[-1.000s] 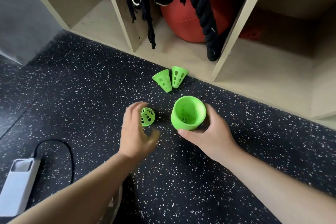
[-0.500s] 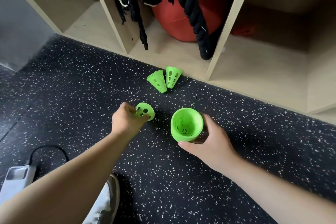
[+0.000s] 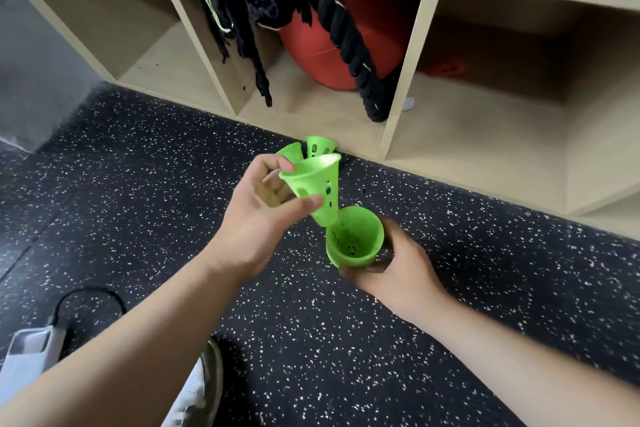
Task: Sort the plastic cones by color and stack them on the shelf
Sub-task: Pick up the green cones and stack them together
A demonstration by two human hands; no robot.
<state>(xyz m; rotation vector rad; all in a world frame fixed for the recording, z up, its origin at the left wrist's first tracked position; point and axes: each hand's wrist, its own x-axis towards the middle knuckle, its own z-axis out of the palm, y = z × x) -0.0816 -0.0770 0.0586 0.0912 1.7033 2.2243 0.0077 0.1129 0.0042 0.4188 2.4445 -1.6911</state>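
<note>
Left hand (image 3: 263,215) grip is pinching a bright green perforated plastic cone (image 3: 313,189) mid-frame, narrow tip pointing down, just up-left of the mouth-up green plastic cone (image 3: 355,236) that the right hand (image 3: 401,267) wraps round. Looks nearly lined up to drop in.

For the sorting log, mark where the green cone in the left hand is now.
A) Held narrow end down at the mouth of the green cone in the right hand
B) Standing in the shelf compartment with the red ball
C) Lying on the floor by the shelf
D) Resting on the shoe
A: the left hand grips the perforated green cone, its narrow end pointing down at the rim of the upturned green cone held by the right hand.
</note>
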